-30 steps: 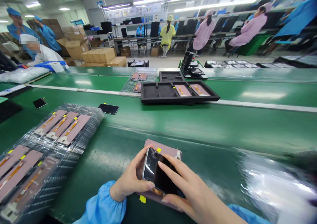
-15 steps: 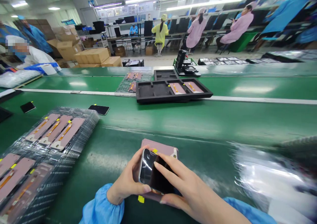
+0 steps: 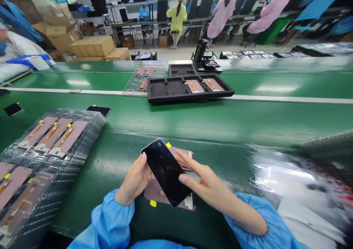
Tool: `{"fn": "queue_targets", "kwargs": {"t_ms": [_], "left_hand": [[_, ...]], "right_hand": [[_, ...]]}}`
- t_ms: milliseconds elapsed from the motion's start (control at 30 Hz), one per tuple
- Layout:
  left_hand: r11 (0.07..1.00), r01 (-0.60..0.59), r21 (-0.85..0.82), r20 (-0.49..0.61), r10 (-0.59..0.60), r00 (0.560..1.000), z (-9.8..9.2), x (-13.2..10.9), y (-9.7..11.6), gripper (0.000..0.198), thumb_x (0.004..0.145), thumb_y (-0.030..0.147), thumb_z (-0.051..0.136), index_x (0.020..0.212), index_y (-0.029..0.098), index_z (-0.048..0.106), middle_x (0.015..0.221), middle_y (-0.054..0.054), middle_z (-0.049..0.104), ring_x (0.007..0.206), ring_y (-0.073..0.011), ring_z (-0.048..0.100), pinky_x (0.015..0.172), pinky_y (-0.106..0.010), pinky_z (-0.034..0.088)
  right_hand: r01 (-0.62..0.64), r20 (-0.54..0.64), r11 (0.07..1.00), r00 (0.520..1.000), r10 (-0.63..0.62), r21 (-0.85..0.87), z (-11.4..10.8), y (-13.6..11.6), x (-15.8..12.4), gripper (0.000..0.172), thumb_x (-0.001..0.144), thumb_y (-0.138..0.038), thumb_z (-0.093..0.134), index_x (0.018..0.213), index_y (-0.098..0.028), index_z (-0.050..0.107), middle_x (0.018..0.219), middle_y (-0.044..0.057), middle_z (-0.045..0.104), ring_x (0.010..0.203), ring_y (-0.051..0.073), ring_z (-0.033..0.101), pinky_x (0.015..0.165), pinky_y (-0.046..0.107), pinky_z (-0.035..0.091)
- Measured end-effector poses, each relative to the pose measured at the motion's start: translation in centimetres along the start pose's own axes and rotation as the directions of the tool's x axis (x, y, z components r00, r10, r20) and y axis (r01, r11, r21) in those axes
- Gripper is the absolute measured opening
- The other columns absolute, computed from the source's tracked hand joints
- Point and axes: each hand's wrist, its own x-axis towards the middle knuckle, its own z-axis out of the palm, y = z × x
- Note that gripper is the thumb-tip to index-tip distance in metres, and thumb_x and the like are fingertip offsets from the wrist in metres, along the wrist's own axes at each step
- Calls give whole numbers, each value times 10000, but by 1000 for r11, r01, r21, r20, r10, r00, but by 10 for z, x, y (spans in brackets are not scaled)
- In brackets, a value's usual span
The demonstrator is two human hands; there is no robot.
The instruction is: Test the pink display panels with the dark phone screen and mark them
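A dark, glossy phone screen panel (image 3: pixel 165 172) with a pale edge is held tilted between both hands. My left hand (image 3: pixel 136 179) grips its upper left edge, thumb on the front and fingers behind. My right hand (image 3: pixel 204 183) holds its right side, thumb on the glass and fingers at the back edge. Beneath it, pinkish screen panels (image 3: pixel 154 192) with yellow tabs lie on the green work surface (image 3: pixel 116 212), partly hidden by the held panel and the hands.
Stacked clear trays (image 3: pixel 91 139) of pink-backed panels stand at left. A dark panel (image 3: pixel 99 111) lies behind them. A black foam tray (image 3: pixel 165 91) holding two panels sits across the belt. Clear plastic packaging (image 3: pixel 275 183) lies at right. Several people work beyond.
The phone panel has been raised and turned, so its long dark face now shows. My right hand has shifted from over its face to its right edge. The view has tilted down slightly.
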Motion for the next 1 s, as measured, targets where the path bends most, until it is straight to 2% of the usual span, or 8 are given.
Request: {"fn": "queue_targets", "kwargs": {"t_ms": [67, 167, 367, 467, 600, 733, 867, 1000], "left_hand": [[999, -15, -30, -7, 15, 1000, -4, 3, 5, 414, 975, 423, 456, 1241, 150, 618, 1223, -104, 680, 1173, -276, 605, 1010, -412, 474], [998, -29, -56, 8, 30, 1000, -9, 5, 8, 400, 994, 390, 419, 1197, 128, 643, 1161, -109, 709, 1100, -258, 649, 965, -382, 508], [999, -42, 4, 136, 41, 990, -4, 2, 8, 523, 968, 540, 378, 1260, 172, 608, 1216, -114, 678, 1075, -262, 655, 856, -358, 563], [989, -12, 147, 208, -19, 978, 2, -1, 8, 513, 933, 527, 487, 1322, 200, 561, 1247, -125, 651, 1049, -276, 656, 797, -352, 567], [927, 12, 376, 99, -52, 994, 4, -2, 4, 335, 881, 304, 653, 1191, 179, 666, 1065, -92, 718, 862, -191, 675, 763, -285, 530], [910, 18, 415, -4, -18, 1000, 2, -2, 4, 248, 860, 331, 674, 1001, 138, 738, 786, -44, 705, 659, -118, 616, 607, -209, 488], [922, -8, 388, -30, 21, 999, 4, -2, 11, 257, 850, 353, 678, 962, 129, 737, 769, -38, 667, 669, -119, 602, 604, -218, 513], [921, -24, 388, -36, 41, 998, 6, -1, 13, 279, 844, 363, 680, 966, 117, 732, 778, -45, 659, 642, -116, 595, 576, -218, 512]], "right_hand": [[-166, 120, 962, 982, 143, 217, -4, 1, 6, 472, 994, -466, 399, 1394, -234, 495, 1253, 83, 654, 1141, 236, 627, 980, 430, 508], [-308, 317, 859, 931, 182, 410, -6, 3, 11, 420, 965, -483, 461, 1209, -196, 647, 1001, 56, 723, 910, 200, 687, 838, 364, 550], [-299, 199, 861, 951, 236, 411, -2, 5, 9, 380, 907, -507, 555, 845, -154, 680, 741, 17, 650, 669, 126, 589, 632, 246, 468], [-265, 60, 889, 963, 262, 373, -3, 6, 10, 360, 915, -497, 542, 880, -170, 689, 774, 24, 669, 717, 149, 607, 677, 270, 485], [-242, -42, 876, 958, 285, 416, -2, 13, 14, 363, 906, -502, 552, 1044, -199, 697, 888, 41, 693, 894, 203, 635, 803, 327, 514], [-333, 97, 806, 939, 330, 489, 0, 17, 17, 428, 920, -524, 518, 1170, -203, 649, 980, 57, 689, 872, 186, 649, 734, 311, 546], [-351, 241, 810, 934, 265, 471, -2, 16, 14, 464, 911, -468, 571, 1293, -205, 559, 1076, 84, 692, 901, 180, 685, 728, 289, 545], [-320, 252, 809, 942, 220, 492, 0, 15, 12, 536, 904, -431, 598, 1360, -183, 467, 936, 77, 733, 868, 187, 713, 725, 296, 546]]}}
